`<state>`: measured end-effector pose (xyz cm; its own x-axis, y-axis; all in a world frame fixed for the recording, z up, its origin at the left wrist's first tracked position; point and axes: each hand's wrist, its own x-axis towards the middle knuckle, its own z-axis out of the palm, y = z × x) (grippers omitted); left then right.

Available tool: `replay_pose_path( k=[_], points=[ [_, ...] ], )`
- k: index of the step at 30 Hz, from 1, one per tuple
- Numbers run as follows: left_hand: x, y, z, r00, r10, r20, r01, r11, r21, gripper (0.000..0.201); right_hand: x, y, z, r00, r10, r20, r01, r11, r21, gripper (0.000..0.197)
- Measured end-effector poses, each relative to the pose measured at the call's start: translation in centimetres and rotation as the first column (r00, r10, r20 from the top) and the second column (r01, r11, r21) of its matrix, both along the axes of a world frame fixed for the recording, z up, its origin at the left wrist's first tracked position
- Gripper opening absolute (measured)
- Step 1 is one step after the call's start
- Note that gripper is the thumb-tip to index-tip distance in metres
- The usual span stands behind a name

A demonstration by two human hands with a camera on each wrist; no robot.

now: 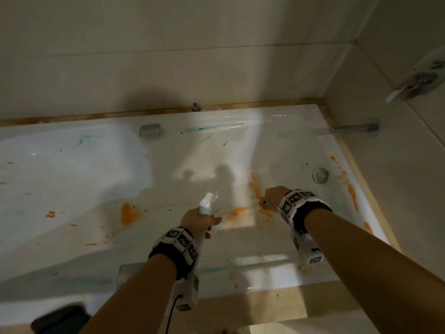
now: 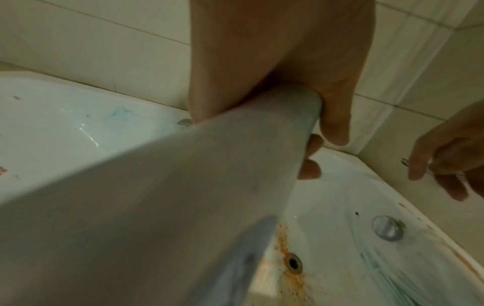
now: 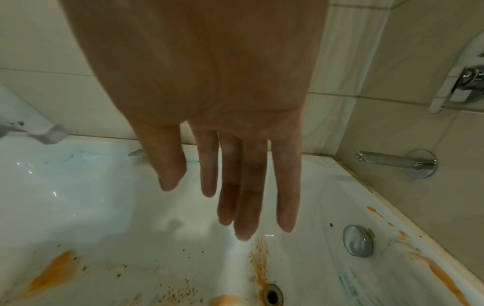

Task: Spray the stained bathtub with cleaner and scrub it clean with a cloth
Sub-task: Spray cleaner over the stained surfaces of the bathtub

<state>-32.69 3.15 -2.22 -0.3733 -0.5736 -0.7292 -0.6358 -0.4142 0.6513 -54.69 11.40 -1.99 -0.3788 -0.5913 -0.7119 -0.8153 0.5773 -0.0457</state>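
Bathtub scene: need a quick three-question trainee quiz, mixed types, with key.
1. True or false: the right hand holds a cloth.
2. Which hand has its grip on the spray bottle? A) left B) right C) neither
3. Fill in: the biggest stains on the bathtub floor, near the drain, are ____ in colour.

Key: 1 false, its fingers hang straight and hold nothing; 2 A, the left hand; 3 orange.

We see the white bathtub [image 1: 79, 169] smeared with orange stains [image 1: 128, 213] around its drain [image 3: 272, 295] and teal streaks [image 1: 212, 127] farther back; the pale spray bottle [image 1: 207, 204] is tilted above that drain.
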Motion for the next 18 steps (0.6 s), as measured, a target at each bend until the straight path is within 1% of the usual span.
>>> replay_pose_path(
  k=[1,3,5,6,8,9,11,12,14,16,17,18],
  points=[
    [0.2,0.4,0.0,1.000,-0.021,-0.011,0.021,0.999,0.027,0.027,-0.2,0.4,-0.2,1.000,-0.019,-0.007,0.019,1.000,-0.001,0.028],
    [0.8,1.1,0.1,0.997,-0.072,-0.034,0.074,0.996,0.057,0.045,-0.3,0.9,-0.5,1.000,-0.006,-0.007,0.006,1.000,-0.008,0.038],
    [1.3,1.8,0.2,0.991,-0.110,-0.074,0.114,0.993,0.044,0.056,-0.3,1.1,-0.7,0.999,0.028,-0.019,-0.028,1.000,0.002,0.039],
    [1.4,2.2,0.3,0.988,-0.130,-0.087,0.134,0.990,0.039,0.057,-0.2,1.2,-0.9,0.999,0.047,-0.024,-0.047,0.999,0.002,0.036],
    [1.6,2.9,0.7,0.986,-0.151,-0.068,0.152,0.988,0.006,0.053,0.2,1.0,-0.5,0.998,0.064,-0.028,-0.064,0.998,0.007,0.021],
    [1.6,3.2,1.0,0.989,-0.143,-0.042,0.142,0.990,-0.025,0.049,0.3,0.9,-0.5,0.997,0.075,-0.022,-0.074,0.997,0.012,0.022],
    [1.7,3.7,1.1,0.993,-0.119,0.023,0.120,0.989,-0.089,0.043,0.6,0.8,-0.7,0.995,0.098,-0.016,-0.098,0.995,0.003,0.031],
    [1.6,3.9,1.1,0.992,-0.113,0.053,0.118,0.986,-0.118,0.040,0.7,0.8,-0.8,0.993,0.112,-0.019,-0.113,0.994,-0.011,0.033],
    [1.7,4.3,1.0,0.986,-0.098,0.132,0.122,0.975,-0.185,0.034,1.1,0.8,-0.7,0.991,0.129,-0.017,-0.129,0.991,-0.024,0.034],
    [2.0,4.4,1.0,0.970,-0.049,0.238,0.117,0.952,-0.281,0.029,1.3,0.9,-0.8,0.991,0.129,-0.020,-0.129,0.992,-0.016,0.033],
    [2.2,4.4,1.1,0.964,-0.021,0.264,0.106,0.943,-0.314,0.028,1.4,0.9,-0.8,0.991,0.131,-0.022,-0.132,0.991,-0.011,0.032],
    [2.5,4.3,1.0,0.967,0.001,0.256,0.085,0.943,-0.323,0.028,1.5,1.0,-0.8,0.991,0.133,-0.024,-0.134,0.991,-0.014,0.032]
  ],
)
